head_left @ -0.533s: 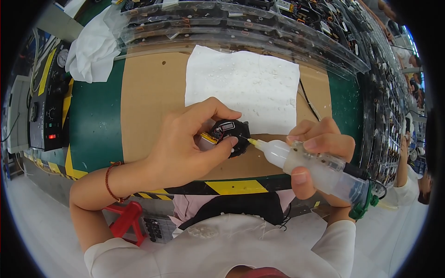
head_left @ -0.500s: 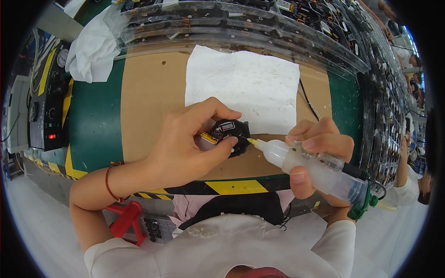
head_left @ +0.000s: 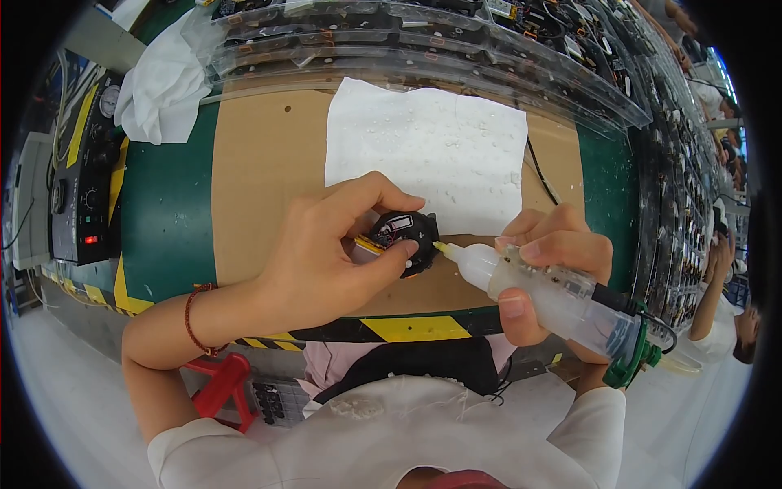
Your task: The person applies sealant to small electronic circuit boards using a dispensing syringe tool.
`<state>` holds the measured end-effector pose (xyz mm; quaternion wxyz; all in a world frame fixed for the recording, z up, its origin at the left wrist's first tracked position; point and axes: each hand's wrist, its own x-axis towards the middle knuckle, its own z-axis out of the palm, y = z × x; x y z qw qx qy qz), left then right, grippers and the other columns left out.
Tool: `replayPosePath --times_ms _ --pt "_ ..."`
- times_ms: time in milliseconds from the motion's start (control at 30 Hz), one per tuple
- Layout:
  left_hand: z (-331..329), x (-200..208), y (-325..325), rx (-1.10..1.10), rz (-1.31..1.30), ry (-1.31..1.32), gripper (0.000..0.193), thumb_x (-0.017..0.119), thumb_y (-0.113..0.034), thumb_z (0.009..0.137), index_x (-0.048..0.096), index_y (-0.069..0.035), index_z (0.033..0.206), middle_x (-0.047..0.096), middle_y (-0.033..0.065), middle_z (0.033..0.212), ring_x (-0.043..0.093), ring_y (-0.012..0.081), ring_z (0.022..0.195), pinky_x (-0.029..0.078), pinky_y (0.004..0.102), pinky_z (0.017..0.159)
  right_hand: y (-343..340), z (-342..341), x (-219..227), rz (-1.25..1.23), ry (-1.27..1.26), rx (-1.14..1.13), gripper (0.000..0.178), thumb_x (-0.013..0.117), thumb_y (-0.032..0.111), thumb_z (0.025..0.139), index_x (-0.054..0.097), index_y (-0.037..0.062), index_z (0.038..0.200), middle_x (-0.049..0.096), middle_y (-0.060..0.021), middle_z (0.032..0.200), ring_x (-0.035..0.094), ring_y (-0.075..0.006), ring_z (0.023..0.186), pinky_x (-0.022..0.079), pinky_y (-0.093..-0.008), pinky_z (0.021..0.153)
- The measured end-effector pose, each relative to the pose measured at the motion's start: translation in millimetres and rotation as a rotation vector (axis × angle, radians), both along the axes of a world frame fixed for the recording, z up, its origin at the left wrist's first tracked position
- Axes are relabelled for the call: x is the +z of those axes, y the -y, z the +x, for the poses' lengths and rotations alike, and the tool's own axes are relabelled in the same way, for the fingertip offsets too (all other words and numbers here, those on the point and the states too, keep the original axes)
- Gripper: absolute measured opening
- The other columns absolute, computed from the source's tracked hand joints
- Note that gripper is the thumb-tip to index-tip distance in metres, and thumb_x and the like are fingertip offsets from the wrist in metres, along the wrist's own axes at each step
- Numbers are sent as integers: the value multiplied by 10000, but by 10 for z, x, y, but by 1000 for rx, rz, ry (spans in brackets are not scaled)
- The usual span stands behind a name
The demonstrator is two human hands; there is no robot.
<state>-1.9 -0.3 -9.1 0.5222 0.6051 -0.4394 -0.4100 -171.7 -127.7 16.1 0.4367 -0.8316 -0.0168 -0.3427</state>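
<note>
Between the thumb and fingers of my left hand (head_left: pixel 326 253) sits a round black device casing (head_left: pixel 422 228) with small electronic parts showing inside. A flat silver and yellow piece (head_left: pixel 368 246), which looks like a small battery, sticks out at its left side. My right hand (head_left: pixel 562 261) is wrapped round a dispensing syringe (head_left: pixel 562 306), a clear barrel with whitish contents and a green cap. Its yellow tip (head_left: pixel 442 247) points left at the casing's right edge; whether it touches cannot be made out. Below both hands lies brown cardboard (head_left: pixel 269 163).
A white sheet (head_left: pixel 423 155) with small clear blobs lies just beyond my hands. Stacked clear trays (head_left: pixel 423 57) of parts line the back and right. At left stand a black control box (head_left: pixel 85 179) with a gauge and a crumpled white cloth (head_left: pixel 167 81). Another person's arm (head_left: pixel 707 285) shows far right.
My right hand and the syringe have shifted slightly left, its tip staying by the casing's right edge. My left hand and the casing have hardly moved.
</note>
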Motion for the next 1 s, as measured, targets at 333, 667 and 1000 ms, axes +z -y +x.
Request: replayPosePath --times_ms 333,667,1000 --pt "1 12 -3 4 13 -5 241 635 0 699 550 14 925 602 117 781 616 131 640 477 228 521 -55 -88 56 80 -173 -93 399 681 202 705 382 87 943 401 -81 709 471 -175 617 463 -332 640" --pt "1 -5 6 4 -18 29 240 637 -3 701 549 15 924 602 122 772 619 138 633 479 228 519 2 -21 19 18 -57 -18 403 696 79 679 417 21 964 442 -88 702 511 -172 547 427 -256 510" --pt "5 3 6 -6 -4 16 236 633 -1 704 547 18 923 603 121 772 623 138 640 482 227 518 0 -10 31 -22 -36 -38 403 703 69 672 425 16 959 441 -89 702 499 -161 530 397 -242 488"
